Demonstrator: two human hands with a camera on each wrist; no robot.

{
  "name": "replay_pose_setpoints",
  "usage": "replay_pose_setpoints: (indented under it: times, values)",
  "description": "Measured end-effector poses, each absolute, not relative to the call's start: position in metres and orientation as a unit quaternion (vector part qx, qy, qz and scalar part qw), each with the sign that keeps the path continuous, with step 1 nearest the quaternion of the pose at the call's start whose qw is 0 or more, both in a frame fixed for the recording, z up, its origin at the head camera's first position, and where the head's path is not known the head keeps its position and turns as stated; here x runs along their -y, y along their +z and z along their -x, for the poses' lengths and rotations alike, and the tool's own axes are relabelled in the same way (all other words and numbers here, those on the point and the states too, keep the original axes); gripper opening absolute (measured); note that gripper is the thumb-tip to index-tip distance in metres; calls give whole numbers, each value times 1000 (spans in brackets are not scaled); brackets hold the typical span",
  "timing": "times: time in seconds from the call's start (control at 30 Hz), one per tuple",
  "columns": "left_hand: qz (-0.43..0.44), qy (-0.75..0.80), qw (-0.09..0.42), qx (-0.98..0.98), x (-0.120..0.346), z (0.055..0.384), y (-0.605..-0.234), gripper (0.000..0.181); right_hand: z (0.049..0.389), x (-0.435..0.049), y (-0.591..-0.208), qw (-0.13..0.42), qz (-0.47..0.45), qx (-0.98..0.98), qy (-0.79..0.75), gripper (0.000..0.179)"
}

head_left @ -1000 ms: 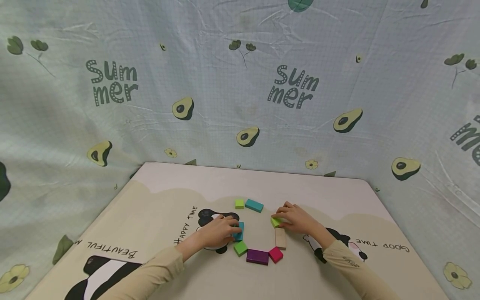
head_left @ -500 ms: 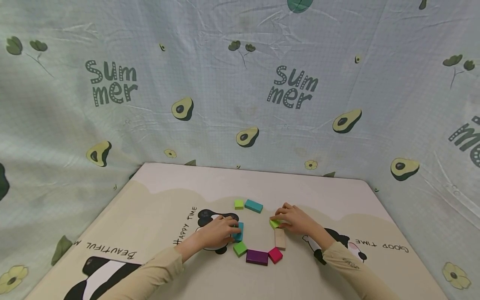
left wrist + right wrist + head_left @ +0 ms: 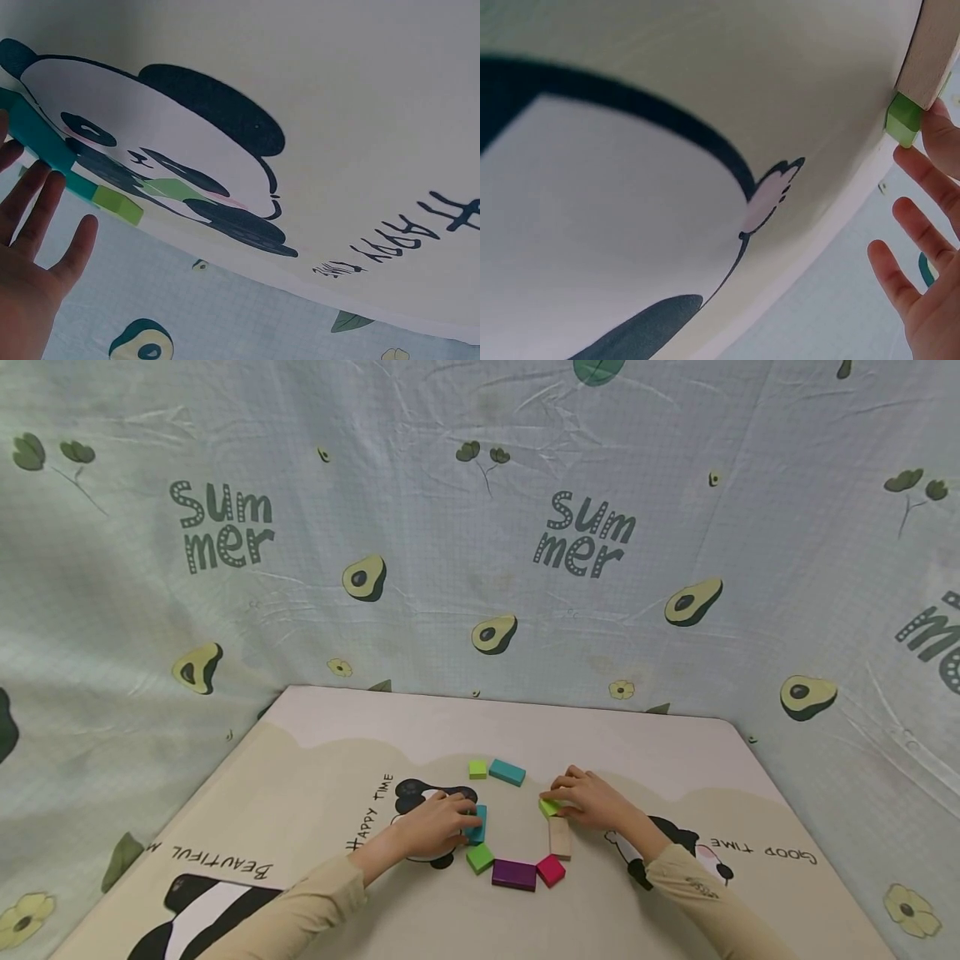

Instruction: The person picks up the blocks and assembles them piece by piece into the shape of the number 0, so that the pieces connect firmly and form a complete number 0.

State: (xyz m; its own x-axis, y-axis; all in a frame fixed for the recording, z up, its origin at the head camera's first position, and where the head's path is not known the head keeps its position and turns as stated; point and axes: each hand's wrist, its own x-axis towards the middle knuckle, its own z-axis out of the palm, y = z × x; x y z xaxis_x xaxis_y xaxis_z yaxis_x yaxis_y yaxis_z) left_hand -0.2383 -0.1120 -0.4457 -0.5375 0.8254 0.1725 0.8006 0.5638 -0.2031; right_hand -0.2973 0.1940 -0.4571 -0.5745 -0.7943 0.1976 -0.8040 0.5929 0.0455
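Note:
My left hand [image 3: 437,824] holds a teal rectangular block [image 3: 481,823] at the left of a ring of blocks; in the left wrist view its fingers [image 3: 46,202] lie along that block [image 3: 34,129]. On the ring's right, my right hand [image 3: 590,800] pinches a lime-green cube [image 3: 549,807] between thumb and index finger. The right wrist view shows this cube [image 3: 904,120] at the end of a plain wooden block [image 3: 930,52], with the other fingers spread. That wooden block [image 3: 560,837] lies just on the near side of the cube. Part of the held teal block is hidden by my fingers.
A green cube [image 3: 480,858], a purple block [image 3: 514,874] and a red cube [image 3: 551,870] form the ring's near side. Farther off lie a lime cube [image 3: 477,769] and another teal block [image 3: 507,772]. A printed curtain [image 3: 420,527] hangs behind the panda-patterned table [image 3: 360,710].
My right hand has nudged the lime-green cube very slightly toward me and left, by the wooden block. My left hand stays on the teal block; the other blocks lie as before.

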Motion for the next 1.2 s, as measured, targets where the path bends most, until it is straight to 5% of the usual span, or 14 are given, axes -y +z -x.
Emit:
replay_pose_setpoints:
  times: [0.37,1.2]
  values:
    - [467,55,131,873,113,237,-444,27,287,-203,-453,151,-447,880,55,34]
    - [474,56,144,867,112,238,-444,26,263,-191,-447,80,-419,904,16,29]
